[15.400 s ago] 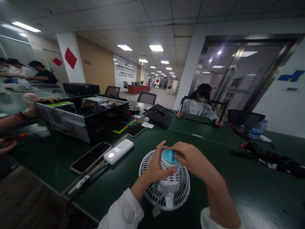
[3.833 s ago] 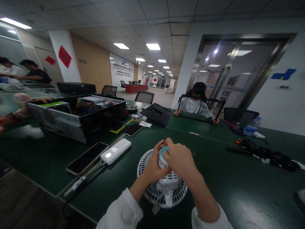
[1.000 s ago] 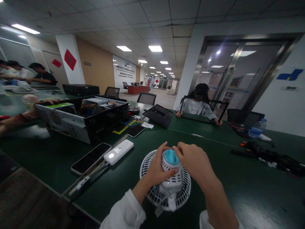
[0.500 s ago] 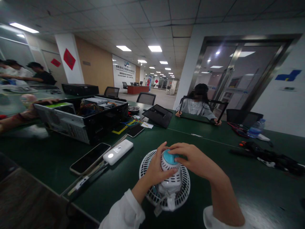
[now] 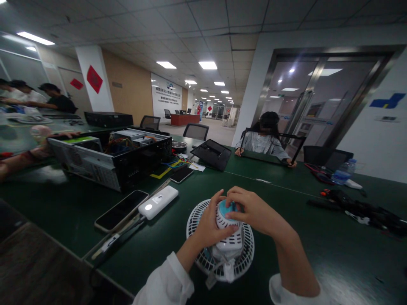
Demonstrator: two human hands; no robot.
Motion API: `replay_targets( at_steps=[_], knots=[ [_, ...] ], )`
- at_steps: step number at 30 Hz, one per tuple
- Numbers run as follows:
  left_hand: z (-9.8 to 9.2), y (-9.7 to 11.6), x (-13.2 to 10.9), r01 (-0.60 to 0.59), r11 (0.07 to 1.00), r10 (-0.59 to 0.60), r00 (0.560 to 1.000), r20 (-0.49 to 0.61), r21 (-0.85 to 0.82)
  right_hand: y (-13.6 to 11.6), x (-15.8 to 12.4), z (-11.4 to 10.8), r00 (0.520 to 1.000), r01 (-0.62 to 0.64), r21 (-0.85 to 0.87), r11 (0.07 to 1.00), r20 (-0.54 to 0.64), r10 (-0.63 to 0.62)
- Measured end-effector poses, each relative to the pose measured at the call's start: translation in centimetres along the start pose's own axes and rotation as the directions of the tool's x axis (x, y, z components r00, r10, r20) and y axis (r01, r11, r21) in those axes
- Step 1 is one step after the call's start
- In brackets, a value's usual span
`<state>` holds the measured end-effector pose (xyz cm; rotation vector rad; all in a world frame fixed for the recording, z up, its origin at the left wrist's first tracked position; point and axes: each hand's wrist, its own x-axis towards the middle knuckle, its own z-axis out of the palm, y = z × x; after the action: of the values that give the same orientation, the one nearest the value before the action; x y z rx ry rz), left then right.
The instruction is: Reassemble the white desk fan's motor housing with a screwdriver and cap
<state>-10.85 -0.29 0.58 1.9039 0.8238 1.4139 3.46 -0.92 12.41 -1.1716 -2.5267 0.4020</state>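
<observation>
A white electric fan (image 5: 248,258) rests face down on the green table, its slatted grille spread beneath the motor housing. My left hand (image 5: 211,222) wraps round the side of the housing, thumb toward me. On top sits a light blue knob (image 5: 225,209), and the fingers of my right hand (image 5: 246,207) are bent and pinched at its right side. Part of the knob is hidden by those fingers. Near the lower edge of the grille, a white cord and plug (image 5: 212,277) hang together in a bundle.
Left of the fan lie a white power bank (image 5: 158,202) and a phone (image 5: 121,210). An open computer case (image 5: 117,159) stands farther left, with another person's arm (image 5: 22,161) beside it. Across the table a person (image 5: 265,140) holds a black frame. Black cables (image 5: 362,207) lie at right.
My right hand has curled its fingers more and turned at the blue knob, its wrist shifting slightly left. My left hand stays on the housing.
</observation>
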Motion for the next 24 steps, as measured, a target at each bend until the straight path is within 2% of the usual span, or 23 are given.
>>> replay_targets(
  at_steps=[2, 9, 14, 17, 19, 22, 24],
  knots=[
    [0.0, -0.1, 0.0, -0.004, 1.0, 0.004, 1.0, -0.003, 0.004, 0.0, 0.0, 0.0, 1.0, -0.013, 0.01, 1.0, 0.006, 0.013],
    [0.1, -0.1, 0.0, -0.016, 1.0, 0.016, 1.0, -0.009, -0.024, 1.5, -0.3, -0.5, 0.995, 0.069, 0.183, 0.981, 0.053, -0.08],
    [0.1, -0.1, 0.0, -0.009, 1.0, 0.009, 1.0, -0.012, -0.028, 1.8, 0.3, 0.0, 0.998, 0.055, 0.14, 0.989, 0.006, -0.056],
    [0.1, -0.1, 0.0, 0.018, 0.999, -0.019, 0.999, -0.029, -0.042, 1.1, 1.0, 0.8, 0.998, -0.04, 0.027, 0.999, -0.041, 0.041],
    [0.0, 0.0, 0.1, 0.031, 0.998, -0.033, 0.998, -0.044, -0.054, 0.1, 1.4, 1.5, 0.984, -0.164, -0.134, 0.977, -0.087, 0.153],
    [0.0, 0.1, 0.1, 0.017, 0.999, -0.019, 0.999, -0.037, -0.041, -2.0, 1.8, 2.5, 0.923, -0.383, -0.352, 0.854, -0.19, 0.335],
    [0.1, 0.1, 0.1, 0.006, 1.0, -0.006, 1.0, -0.031, -0.021, -3.0, 1.6, 2.7, 0.885, -0.466, -0.404, 0.787, -0.217, 0.413]
  ],
)
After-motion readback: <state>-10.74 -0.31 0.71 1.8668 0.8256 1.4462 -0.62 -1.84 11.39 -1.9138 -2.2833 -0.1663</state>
